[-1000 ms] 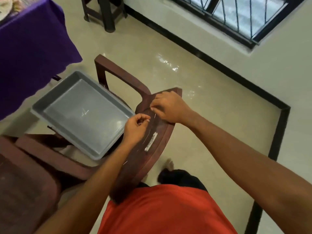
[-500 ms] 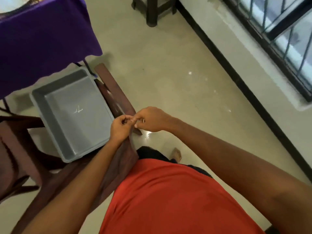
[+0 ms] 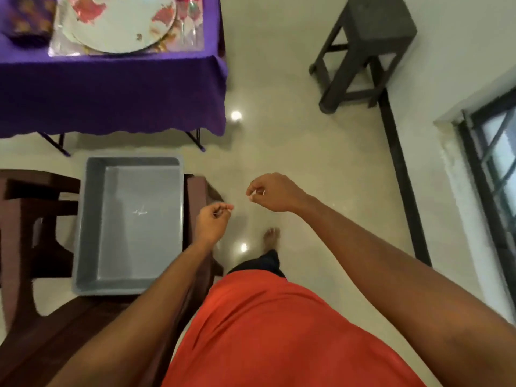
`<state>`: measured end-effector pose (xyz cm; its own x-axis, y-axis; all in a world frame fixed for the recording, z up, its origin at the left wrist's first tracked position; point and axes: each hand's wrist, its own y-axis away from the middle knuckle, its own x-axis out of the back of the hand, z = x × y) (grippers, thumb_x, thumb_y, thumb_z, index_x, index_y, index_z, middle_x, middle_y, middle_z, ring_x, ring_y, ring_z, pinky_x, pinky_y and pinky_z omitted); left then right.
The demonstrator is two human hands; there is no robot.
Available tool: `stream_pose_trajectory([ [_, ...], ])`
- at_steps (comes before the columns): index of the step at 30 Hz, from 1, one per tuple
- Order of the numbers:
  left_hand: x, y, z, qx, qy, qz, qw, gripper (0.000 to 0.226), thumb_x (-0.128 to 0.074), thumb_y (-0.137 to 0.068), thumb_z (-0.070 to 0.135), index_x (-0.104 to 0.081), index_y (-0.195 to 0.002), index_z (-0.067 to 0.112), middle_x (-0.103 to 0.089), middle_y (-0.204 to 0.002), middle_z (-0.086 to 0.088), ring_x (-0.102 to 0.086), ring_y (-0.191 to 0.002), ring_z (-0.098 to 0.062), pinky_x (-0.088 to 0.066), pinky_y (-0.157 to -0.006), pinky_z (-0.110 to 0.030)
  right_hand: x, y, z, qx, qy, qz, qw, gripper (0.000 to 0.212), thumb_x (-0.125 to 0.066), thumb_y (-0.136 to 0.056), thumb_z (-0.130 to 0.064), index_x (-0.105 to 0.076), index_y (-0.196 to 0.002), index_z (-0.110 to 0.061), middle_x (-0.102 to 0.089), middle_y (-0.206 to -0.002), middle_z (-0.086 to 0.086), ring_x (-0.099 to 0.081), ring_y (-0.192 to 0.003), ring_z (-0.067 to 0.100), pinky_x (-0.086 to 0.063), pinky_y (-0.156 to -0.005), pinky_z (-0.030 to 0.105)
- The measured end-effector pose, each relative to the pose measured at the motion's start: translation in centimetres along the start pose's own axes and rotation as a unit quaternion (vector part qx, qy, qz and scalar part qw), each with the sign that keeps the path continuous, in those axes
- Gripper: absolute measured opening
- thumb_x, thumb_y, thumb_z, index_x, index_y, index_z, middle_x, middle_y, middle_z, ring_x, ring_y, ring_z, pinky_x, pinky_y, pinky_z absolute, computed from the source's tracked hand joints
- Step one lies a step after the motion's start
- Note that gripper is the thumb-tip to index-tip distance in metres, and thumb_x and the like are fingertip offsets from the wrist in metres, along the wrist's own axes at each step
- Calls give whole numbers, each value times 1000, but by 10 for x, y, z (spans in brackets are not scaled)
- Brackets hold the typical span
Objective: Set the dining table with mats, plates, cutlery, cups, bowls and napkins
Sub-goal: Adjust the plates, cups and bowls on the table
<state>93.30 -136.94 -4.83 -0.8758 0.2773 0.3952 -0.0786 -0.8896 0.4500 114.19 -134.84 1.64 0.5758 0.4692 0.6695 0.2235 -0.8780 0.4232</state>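
The dining table point(image 3: 111, 88) under a purple cloth fills the top left. On it a shiny place mat point(image 3: 57, 50) carries a pale floral plate point(image 3: 117, 26), with pink-handled cutlery point(image 3: 187, 12) to its right and a purple patterned folded cloth point(image 3: 28, 18) to its left. My left hand point(image 3: 213, 219) hovers beside the brown chair's back, fingers pinched together. My right hand point(image 3: 269, 192) is apart from it over the floor, pinching a tiny white scrap point(image 3: 252, 195). Neither hand touches the table.
An empty grey tray point(image 3: 92, 219) rests on a brown chair point(image 3: 195, 196) below the table. Another brown chair point(image 3: 25, 208) stands at the left. A dark stool point(image 3: 368, 32) is at the top right by the wall, and a barred window point(image 3: 497, 163) at the right.
My hands have left the chair back and drawn apart, the right one carrying a white scrap. The view has swung so the table top with its plate shows.
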Motion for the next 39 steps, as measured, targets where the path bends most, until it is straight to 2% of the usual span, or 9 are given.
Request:
stream_pose_trajectory([
  [4, 4, -81, 55, 14, 24, 36, 999, 24, -63, -90, 7, -72, -86, 30, -73, -79, 2, -70, -77, -17, -54, -77, -32, 70, -75, 14, 7, 21, -24, 999, 20, -64, -90, -32, -75, -107, -29, -73, -102, -7, -65, -92, 11, -51, -84, 30],
  [9, 28, -173, 130, 23, 83, 112, 990, 22, -58, -91, 2, -70, -90, 20, -54, -65, 8, -48, -60, -10, -43, -61, -24, 145, -175, 19, 29, 6, -18, 999, 16, -66, -89, -30, -76, -101, -30, -71, -91, -9, -64, -83, 10, -52, -82, 30],
  [13, 55, -245, 166, 47, 128, 193, 972, 21, -58, -91, 1, -70, -89, 18, -60, -61, 12, -50, -62, -14, -42, -58, -27, 194, -267, 11, 90, 20, -37, 995, 15, -66, -90, -25, -78, -99, -27, -72, -93, -12, -65, -83, 8, -52, -82, 28],
  [17, 74, -303, 190, 119, 201, 294, 927, 17, -56, -94, 8, -70, -102, 14, -68, -85, 0, -61, -75, -13, -50, -62, -24, 239, -362, -3, 134, 38, -46, 989, 18, -65, -89, -20, -79, -100, -23, -76, -99, -4, -68, -91, 15, -53, -87, 31],
  [24, 104, -374, 222, 196, 302, 454, 815, 21, -55, -96, 5, -61, -111, 19, -63, -92, -2, -61, -83, -14, -53, -69, -27, 300, -502, -58, 252, 94, -72, 960, 24, -62, -90, -13, -77, -108, -16, -75, -108, 5, -67, -100, 23, -51, -89, 32],
  [29, 139, -414, 213, 233, 332, 533, 742, 28, -61, -92, 5, -61, -119, 13, -65, -95, -11, -61, -84, -20, -56, -79, -36, 312, -600, -114, 309, 146, -49, 938, 30, -63, -90, -17, -72, -119, -16, -70, -118, 4, -64, -109, 23, -47, -97, 35],
  [32, 162, -435, 204, 243, 343, 579, 699, 31, -64, -89, 7, -59, -118, 16, -67, -98, -11, -64, -85, -25, -57, -83, -42, 308, -659, -141, 358, 174, 26, 917, 36, -59, -86, -19, -71, -117, -5, -70, -115, 16, -65, -111, 35, -44, -98, 38],
  [36, 177, -447, 201, 261, 332, 591, 688, 39, -67, -89, 15, -54, -125, 21, -66, -104, -5, -66, -93, -21, -58, -84, -42, 306, -708, -173, 288, 257, -42, 921, 36, -62, -87, -14, -64, -120, -3, -65, -117, 18, -59, -112, 38, -45, -94, 40],
  [39, 182, -452, 199, 265, 315, 597, 689, 40, -67, -91, 14, -56, -129, 19, -66, -110, -2, -66, -96, -18, -59, -85, -43, 299, -723, -182, 290, 291, -53, 910, 28, -61, -87, -16, -63, -113, -6, -64, -112, 15, -61, -107, 35, -49, -86, 39],
])
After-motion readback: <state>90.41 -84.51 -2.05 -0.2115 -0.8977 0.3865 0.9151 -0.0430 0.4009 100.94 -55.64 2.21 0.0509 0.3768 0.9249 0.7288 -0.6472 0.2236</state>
